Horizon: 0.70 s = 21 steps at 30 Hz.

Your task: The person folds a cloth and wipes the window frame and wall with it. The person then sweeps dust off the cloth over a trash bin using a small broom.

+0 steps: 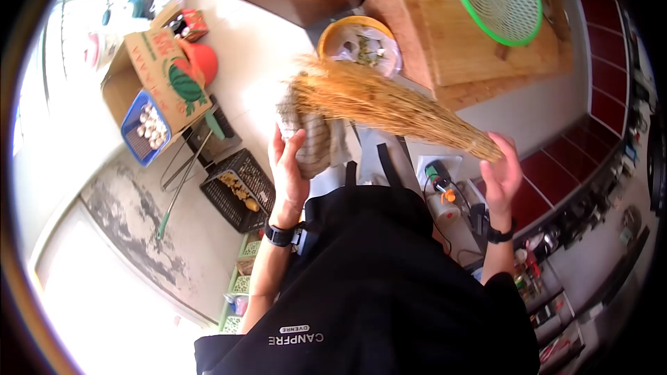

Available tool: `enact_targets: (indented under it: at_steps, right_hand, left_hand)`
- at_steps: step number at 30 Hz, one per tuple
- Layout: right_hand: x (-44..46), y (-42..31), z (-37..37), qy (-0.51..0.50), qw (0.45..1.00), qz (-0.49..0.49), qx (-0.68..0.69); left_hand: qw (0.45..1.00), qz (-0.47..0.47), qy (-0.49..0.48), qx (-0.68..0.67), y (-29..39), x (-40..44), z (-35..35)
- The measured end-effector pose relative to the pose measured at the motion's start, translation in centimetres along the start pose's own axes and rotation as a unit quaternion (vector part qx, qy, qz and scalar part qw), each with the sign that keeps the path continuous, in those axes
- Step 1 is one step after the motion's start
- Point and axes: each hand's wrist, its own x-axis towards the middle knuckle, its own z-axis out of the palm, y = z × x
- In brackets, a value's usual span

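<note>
A bundle of yellow straw, like a small hand broom point(389, 101), stretches across the middle of the view. Its narrow tied end lies between the thumb and fingers of my right hand point(503, 172). The wide bristle end rests against a grey checked cloth point(314, 144). My left hand point(288, 162) grips this cloth at its left side, thumb in front and the other fingers partly hidden behind it. Both wrists wear dark bands.
Beyond the straw stand a yellow-rimmed bin point(335, 30) and a wooden board point(451, 35) with a green basket point(501, 0). At left are a cardboard box point(167, 73), a blue basket point(144, 132) of white pieces and a black crate point(240, 191). A socket with plugs point(439, 173) is near my right hand.
</note>
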Motion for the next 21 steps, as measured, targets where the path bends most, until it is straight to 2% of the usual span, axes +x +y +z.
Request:
enact_targets:
  at_steps: [1,7,9,12,21]
  right_hand:
    - [-0.2,0.0,0.1,0.007,1.0,0.005,0.02]
    - [-1.3,0.6,0.1,0.038,0.991,0.034,0.128]
    - [-1.9,1.2,0.0,0.061,0.978,0.062,0.191]
    - [-1.6,1.0,-0.1,0.06,0.968,0.067,0.236]
    - [-1.6,1.2,-0.5,0.058,0.966,0.066,0.244]
  left_hand:
    - [0.999,-0.01,0.029,-0.009,0.3,-0.4,0.3]
    - [0.985,0.098,-0.073,-0.125,4.4,-1.8,1.6]
    - [0.989,0.107,-0.062,-0.075,5.3,-2.5,1.6]
    - [0.982,0.15,-0.083,-0.076,5.9,-3.6,1.5]
    - [0.977,0.166,-0.117,-0.067,6.3,-5.6,1.4]
